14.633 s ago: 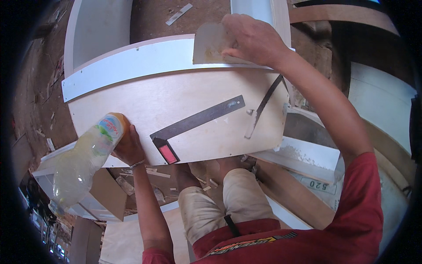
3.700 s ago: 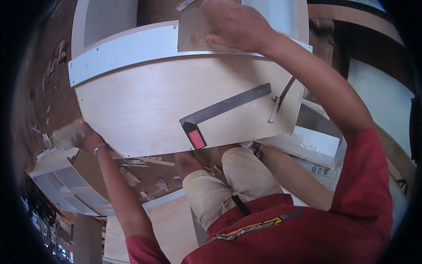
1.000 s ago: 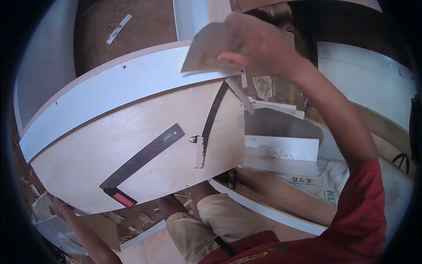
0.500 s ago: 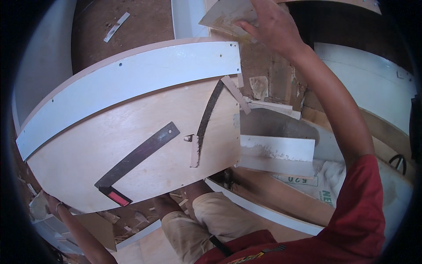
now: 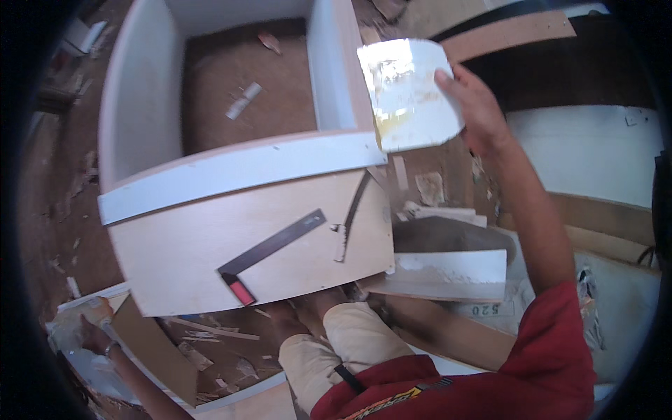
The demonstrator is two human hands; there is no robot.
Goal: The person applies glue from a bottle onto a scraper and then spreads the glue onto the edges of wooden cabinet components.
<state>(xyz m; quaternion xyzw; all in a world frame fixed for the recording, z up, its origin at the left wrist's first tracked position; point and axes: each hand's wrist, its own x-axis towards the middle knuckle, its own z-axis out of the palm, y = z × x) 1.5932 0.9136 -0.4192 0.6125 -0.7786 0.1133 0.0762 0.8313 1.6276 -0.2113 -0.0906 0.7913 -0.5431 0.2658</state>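
At the upper right, my right hand (image 5: 478, 105) grips a glossy white panel piece (image 5: 413, 98) by its right edge, thumb on the face. Yellowish smears mark this rounded-corner piece, which is held beside the corner of a box-like wooden frame (image 5: 238, 168). Far to the lower left, my left hand (image 5: 98, 339) is closed on a crumpled translucent plastic bag (image 5: 70, 327); what is in the bag is unclear. A try square (image 5: 276, 243) with a red and black handle lies on the frame's pale plywood side (image 5: 182, 259). Right of it rests a curved dark saw blade (image 5: 357, 196) with wooden end pieces.
White-faced offcuts (image 5: 448, 269) and thin wood strips (image 5: 448, 213) lie right of the frame. A large white panel (image 5: 588, 150) is farther right. Below left stands a brown board (image 5: 150, 343) beside wood scraps (image 5: 217, 329). My legs are close to the plywood side.
My right hand has turned the panel piece so its glossy white face shows, and brought it nearer the frame's corner. The view has shifted, showing more of the frame's inside. My left hand keeps its grip.
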